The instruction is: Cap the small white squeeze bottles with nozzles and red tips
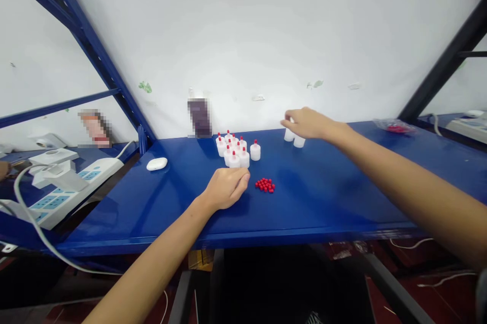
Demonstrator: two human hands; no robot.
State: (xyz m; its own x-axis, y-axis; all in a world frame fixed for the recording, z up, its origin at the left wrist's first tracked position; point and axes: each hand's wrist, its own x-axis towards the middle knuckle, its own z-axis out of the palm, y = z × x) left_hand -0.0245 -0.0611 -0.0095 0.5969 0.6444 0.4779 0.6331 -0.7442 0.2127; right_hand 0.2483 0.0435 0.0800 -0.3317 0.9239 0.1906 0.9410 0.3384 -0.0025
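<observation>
My left hand [228, 187] rests on the blue table, closed in a fist. Anything inside its fingers is hidden. Just beyond it stands a cluster of small white bottles with red caps [234, 154]. One more capped white bottle [255, 151] is a little apart on the right. A small pile of loose red caps [265, 185] lies right of my left hand. Farther back, my right hand [306, 122] reaches in with thumb and fingers bent round the top of a white bottle [288, 135]. Another white bottle [299, 142] stands beside it, its top partly hidden by the hand.
A white earbud case [157, 164] lies on the left of the blue table [323, 197]. A blurred dark phone-like object [200, 117] leans on the wall. A plastic bag with red contents [395, 126] sits far right. Power strips [72, 189] and cables crowd the left side.
</observation>
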